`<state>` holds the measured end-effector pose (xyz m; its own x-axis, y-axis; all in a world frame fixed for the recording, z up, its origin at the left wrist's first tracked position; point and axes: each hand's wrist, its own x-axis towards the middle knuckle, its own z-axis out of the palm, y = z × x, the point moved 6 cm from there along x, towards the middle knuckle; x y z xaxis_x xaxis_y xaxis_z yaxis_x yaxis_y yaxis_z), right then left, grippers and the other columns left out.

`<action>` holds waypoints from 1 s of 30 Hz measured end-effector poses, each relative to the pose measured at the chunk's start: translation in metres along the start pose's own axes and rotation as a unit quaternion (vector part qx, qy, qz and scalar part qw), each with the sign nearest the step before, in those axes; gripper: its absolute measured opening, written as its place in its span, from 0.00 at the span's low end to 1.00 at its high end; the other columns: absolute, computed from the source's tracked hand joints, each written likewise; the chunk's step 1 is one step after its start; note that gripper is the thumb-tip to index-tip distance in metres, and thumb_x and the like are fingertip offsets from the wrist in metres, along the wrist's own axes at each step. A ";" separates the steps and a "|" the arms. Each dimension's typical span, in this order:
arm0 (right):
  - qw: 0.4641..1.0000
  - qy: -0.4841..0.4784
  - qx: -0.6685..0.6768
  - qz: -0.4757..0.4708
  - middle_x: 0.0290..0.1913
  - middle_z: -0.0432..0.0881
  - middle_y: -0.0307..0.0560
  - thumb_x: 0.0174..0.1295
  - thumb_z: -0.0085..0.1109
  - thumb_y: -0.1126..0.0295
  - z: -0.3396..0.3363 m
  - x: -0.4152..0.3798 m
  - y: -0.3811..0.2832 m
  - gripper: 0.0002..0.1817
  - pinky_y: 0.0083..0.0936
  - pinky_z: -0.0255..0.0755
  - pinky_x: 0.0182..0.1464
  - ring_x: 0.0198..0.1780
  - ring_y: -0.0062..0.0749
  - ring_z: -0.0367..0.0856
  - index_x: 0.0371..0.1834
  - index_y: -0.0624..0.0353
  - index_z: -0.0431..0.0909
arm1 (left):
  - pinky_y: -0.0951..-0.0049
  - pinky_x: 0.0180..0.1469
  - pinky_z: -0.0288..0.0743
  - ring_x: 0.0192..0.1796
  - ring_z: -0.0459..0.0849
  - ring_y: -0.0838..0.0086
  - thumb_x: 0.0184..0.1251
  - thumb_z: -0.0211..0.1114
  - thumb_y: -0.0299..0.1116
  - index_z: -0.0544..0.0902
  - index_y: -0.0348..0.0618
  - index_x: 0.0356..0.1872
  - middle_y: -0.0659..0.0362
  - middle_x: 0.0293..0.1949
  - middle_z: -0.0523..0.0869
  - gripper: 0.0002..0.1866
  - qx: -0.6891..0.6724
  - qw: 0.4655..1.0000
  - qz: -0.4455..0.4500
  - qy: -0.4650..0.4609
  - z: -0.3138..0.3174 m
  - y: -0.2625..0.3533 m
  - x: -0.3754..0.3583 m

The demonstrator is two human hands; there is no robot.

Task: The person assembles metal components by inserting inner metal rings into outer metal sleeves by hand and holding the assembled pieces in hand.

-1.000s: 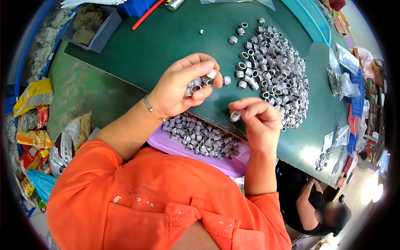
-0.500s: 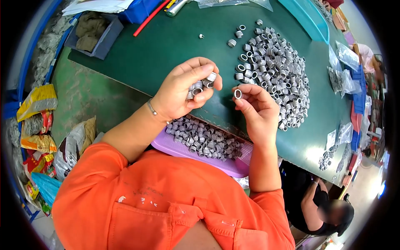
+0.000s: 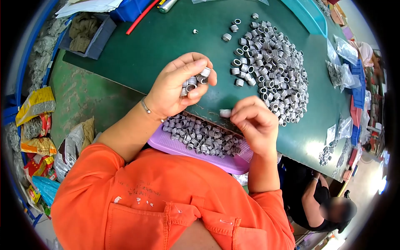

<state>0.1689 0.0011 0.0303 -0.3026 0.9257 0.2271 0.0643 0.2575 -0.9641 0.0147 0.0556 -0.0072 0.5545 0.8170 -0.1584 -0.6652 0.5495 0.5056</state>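
Observation:
My left hand (image 3: 177, 85) is curled, palm up, around several short grey ring-shaped sleeves (image 3: 191, 87). One sleeve (image 3: 205, 72) sits by its thumb and fingertips. My right hand (image 3: 256, 125) has thumb and fingers pinched together over the table edge. At its fingertips is a single blurred grey ring (image 3: 225, 113); only its outermost contact with the fingers shows. Below both hands, a purple basket (image 3: 183, 155) at my lap holds many of the same sleeves (image 3: 204, 135). A large heap of grey sleeves (image 3: 277, 71) lies on the green table beyond my right hand.
The green table (image 3: 166, 41) bears a teal tray (image 3: 308, 18), a red rod (image 3: 139, 18) and a small metal piece (image 3: 195, 31). A grey bin (image 3: 89, 37) with cloth stands far left. Filled sacks (image 3: 37, 106) line the left. Another person (image 3: 314, 200) sits lower right.
My right hand has moved down and slightly left, taking a ring from beside the heap towards the basket. My left hand shifted slightly left in view, still around its sleeves.

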 end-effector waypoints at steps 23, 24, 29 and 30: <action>0.945 0.165 0.231 0.163 0.39 0.79 0.53 0.53 0.55 0.87 -0.007 -0.004 0.024 0.12 0.23 0.77 0.42 0.39 0.32 0.81 0.42 0.71 0.72 | 0.87 0.13 0.55 0.17 0.68 0.83 0.67 0.51 0.34 0.73 0.41 0.37 0.52 0.30 0.78 0.08 0.000 1.000 0.006 -0.007 0.000 0.001 0.000; 0.945 0.166 0.232 0.163 0.39 0.79 0.53 0.53 0.55 0.87 -0.008 -0.005 0.025 0.12 0.23 0.77 0.42 0.39 0.32 0.81 0.42 0.71 0.72 | 0.87 0.13 0.56 0.17 0.68 0.83 0.67 0.51 0.34 0.73 0.41 0.37 0.52 0.30 0.78 0.08 0.001 1.000 0.004 -0.005 0.000 0.001 0.000; 0.983 0.044 0.163 0.066 0.49 0.74 0.59 0.54 0.54 0.87 -0.004 -0.006 0.017 0.14 0.22 0.76 0.46 0.46 0.35 0.78 0.44 0.70 0.73 | 0.87 0.13 0.56 0.18 0.69 0.83 0.67 0.52 0.35 0.73 0.41 0.38 0.52 0.31 0.78 0.08 -0.001 1.000 0.001 -0.005 -0.003 -0.001 0.001; 0.984 0.044 0.163 0.064 0.49 0.74 0.59 0.54 0.54 0.87 -0.004 -0.005 0.016 0.14 0.22 0.76 0.46 0.46 0.35 0.78 0.44 0.70 0.73 | 0.87 0.13 0.56 0.18 0.69 0.83 0.67 0.52 0.35 0.73 0.41 0.38 0.52 0.31 0.78 0.08 0.001 1.000 0.002 -0.006 -0.002 0.000 0.001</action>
